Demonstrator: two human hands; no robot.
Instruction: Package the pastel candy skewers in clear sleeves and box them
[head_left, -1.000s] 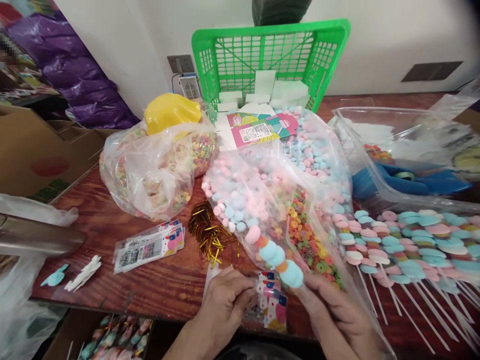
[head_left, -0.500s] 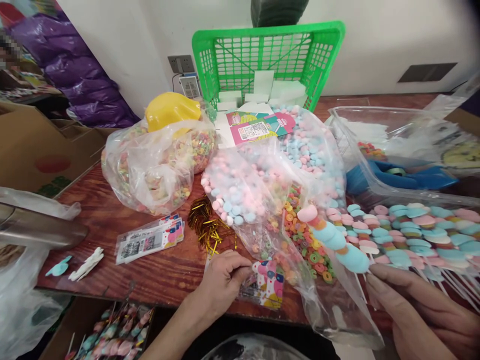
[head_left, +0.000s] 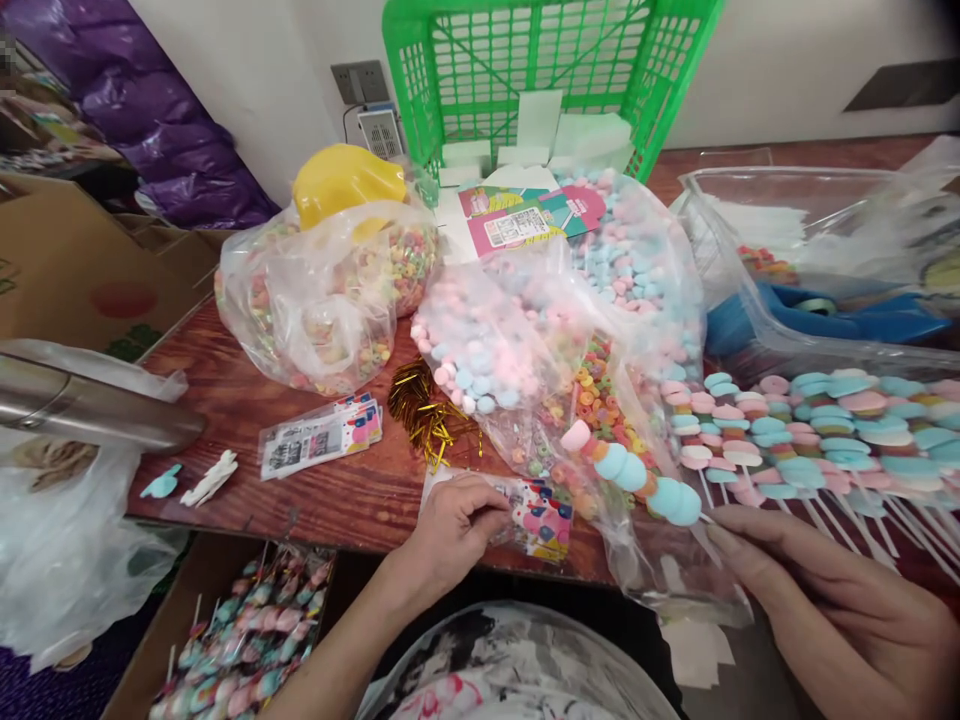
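My right hand (head_left: 840, 600) pinches the white stick of a marshmallow skewer (head_left: 645, 485) between thumb and fingertips. Blue and pink marshmallows with an orange gummy ring are threaded on it, and it points up to the left. At the table's front edge, my left hand (head_left: 459, 525) is closed, thumb against fingers, on the edge of a small stack of printed clear plastic bags (head_left: 547, 525). How many bags it grips is hidden. Gold twist ties (head_left: 427, 410) lie just beyond that hand. Many finished marshmallow skewers (head_left: 810, 430) lie in rows at the right.
Behind stand a bag of marshmallows (head_left: 480, 350), a bag of gummy rings (head_left: 315, 320) and a green basket (head_left: 555, 60). More printed bags (head_left: 322, 440) and a steel flask (head_left: 97, 410) lie left. A box of wrapped skewers (head_left: 247, 630) sits below; a clear bin (head_left: 810, 180) stands right.
My right hand has brought the skewer leftward, closer to the printed bags. My left hand stays at the bag stack. The view has tilted down a little.
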